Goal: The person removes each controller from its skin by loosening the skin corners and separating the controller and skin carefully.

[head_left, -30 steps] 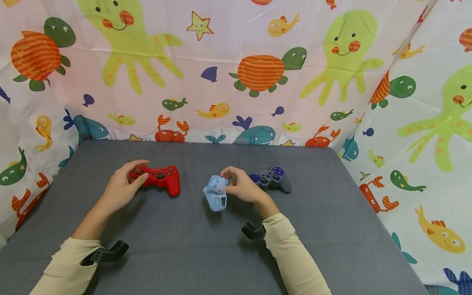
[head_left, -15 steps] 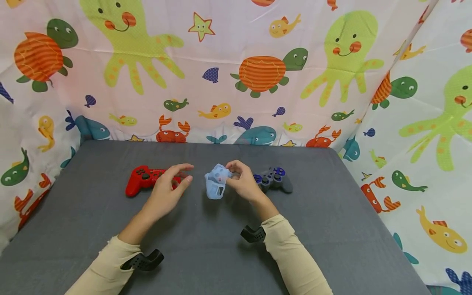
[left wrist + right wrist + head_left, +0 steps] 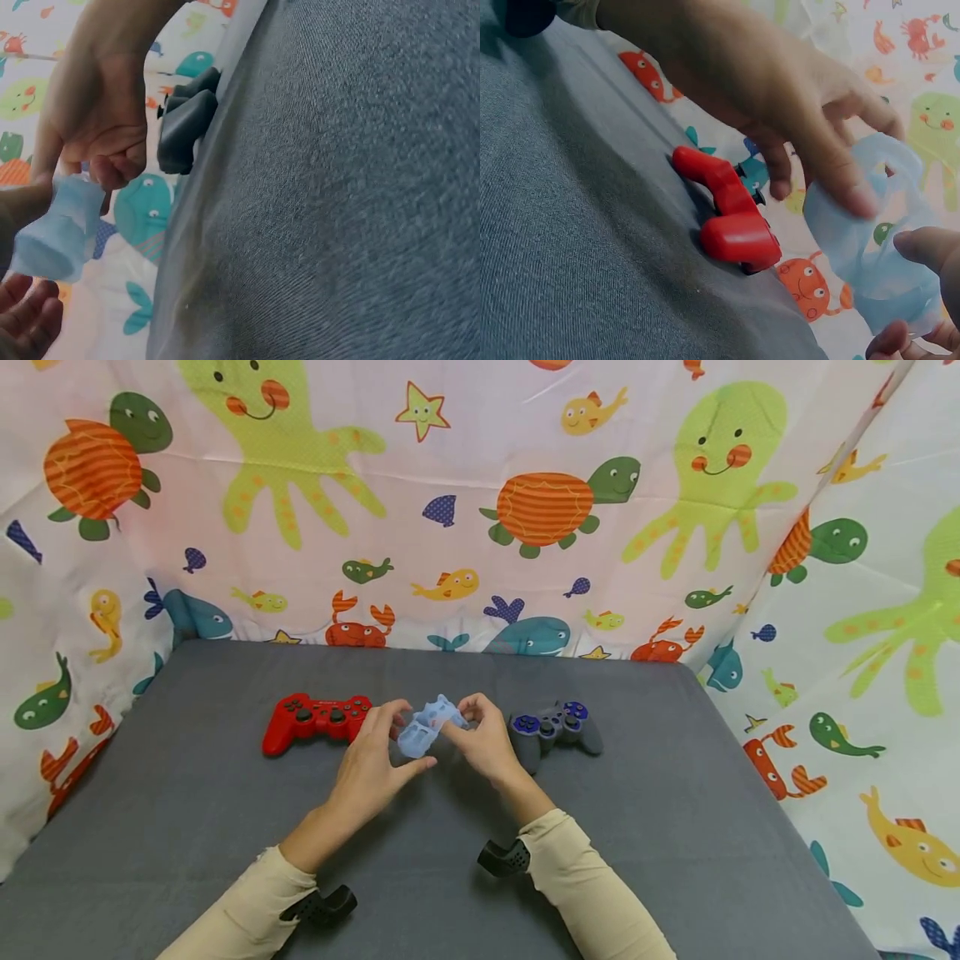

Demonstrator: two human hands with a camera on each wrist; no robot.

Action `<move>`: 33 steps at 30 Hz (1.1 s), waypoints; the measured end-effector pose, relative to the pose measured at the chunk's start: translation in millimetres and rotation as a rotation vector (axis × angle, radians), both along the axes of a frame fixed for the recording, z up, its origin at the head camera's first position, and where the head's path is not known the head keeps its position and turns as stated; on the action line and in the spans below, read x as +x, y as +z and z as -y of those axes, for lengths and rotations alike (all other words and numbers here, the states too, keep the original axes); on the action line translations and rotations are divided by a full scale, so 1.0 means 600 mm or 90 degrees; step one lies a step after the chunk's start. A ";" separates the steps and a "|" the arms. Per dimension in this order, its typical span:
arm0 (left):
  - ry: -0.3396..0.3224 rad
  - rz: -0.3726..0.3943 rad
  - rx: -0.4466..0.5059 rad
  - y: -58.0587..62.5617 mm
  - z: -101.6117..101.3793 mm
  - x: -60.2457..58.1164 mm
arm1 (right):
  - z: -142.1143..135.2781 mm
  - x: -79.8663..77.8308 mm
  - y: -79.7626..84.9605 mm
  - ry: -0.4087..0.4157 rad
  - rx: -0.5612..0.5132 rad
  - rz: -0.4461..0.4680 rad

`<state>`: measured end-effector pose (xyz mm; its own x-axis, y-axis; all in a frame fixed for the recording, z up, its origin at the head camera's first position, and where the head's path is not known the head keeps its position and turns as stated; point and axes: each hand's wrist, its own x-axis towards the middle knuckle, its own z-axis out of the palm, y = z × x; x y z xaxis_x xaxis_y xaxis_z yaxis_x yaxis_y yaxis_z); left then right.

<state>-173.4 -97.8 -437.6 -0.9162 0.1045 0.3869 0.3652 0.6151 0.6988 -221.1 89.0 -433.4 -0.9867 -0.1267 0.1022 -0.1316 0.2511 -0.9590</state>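
A pale blue, see-through silicone controller cover (image 3: pixel 418 740) is up off the table, pinched at one end by my right hand (image 3: pixel 491 742). In the right wrist view the cover (image 3: pixel 889 247) looks soft and hollow, with cut-out openings. My left hand (image 3: pixel 369 770) is spread around the cover's other end, thumb on the near side and fingers on the far side. The left wrist view shows a gap between the cover (image 3: pixel 56 236) and the left fingertips (image 3: pixel 45 322). Whether the left thumb touches the cover, I cannot tell.
On the grey table (image 3: pixel 420 877), a red game controller (image 3: pixel 322 718) lies behind the left hand. A dark grey controller with blue buttons (image 3: pixel 555 728) lies right of the right hand. A cloth with printed sea animals (image 3: pixel 450 460) hangs behind and along the sides.
My left hand has left the red controller and moved right to the cover. The right hand has kept hold of the cover, which has turned and tilted slightly.
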 end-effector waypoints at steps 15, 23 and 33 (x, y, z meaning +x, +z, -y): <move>-0.014 0.080 0.233 0.022 0.053 -0.029 | -0.015 0.001 0.010 0.145 0.012 -0.026; -0.160 0.154 0.314 0.024 0.066 -0.034 | -0.021 -0.004 0.010 0.138 0.021 -0.047; -0.084 0.217 0.368 0.036 0.076 -0.030 | -0.014 -0.004 0.010 0.059 -0.021 -0.085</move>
<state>-191.6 -143.5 -416.0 -0.9904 0.0877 0.1067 0.1133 0.0738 0.9908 -223.8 97.4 -427.3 -0.9483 -0.2104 0.2377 -0.2799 0.2007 -0.9388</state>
